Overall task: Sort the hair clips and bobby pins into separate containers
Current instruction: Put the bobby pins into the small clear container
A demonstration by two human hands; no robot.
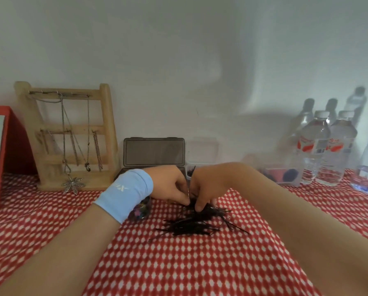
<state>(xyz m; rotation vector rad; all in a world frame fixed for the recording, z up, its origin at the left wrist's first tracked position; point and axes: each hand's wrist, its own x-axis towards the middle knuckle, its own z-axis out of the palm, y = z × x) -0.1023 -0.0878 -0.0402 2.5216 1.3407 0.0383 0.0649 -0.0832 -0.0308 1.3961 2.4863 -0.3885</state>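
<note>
On the red-and-white patterned tablecloth [178, 270] in front of me, a loose heap of black bobby pins [197, 224] is lying, and I am reaching both arms in over its far edge. My left hand [170, 184], with a light blue wristband [125, 194] on the wrist, is curling its fingers down and meeting my right hand [206, 189] at the top of the heap. My right fingertips [199, 207] are pressing into the pins; both hands are pinching at the pile, though what exactly each is grasping I cannot tell. Just under my left wrist a small clear container of colourful hair clips [141, 209] is sitting, half hidden. Behind my hands a dark grey case [154, 151] is standing open with its lid up, and beside it a clear box [202, 154] is holding a few pins. A wooden jewellery stand [69, 135] with hanging chains is standing to the left, and water bottles [326, 146] are grouped at the right.
</note>
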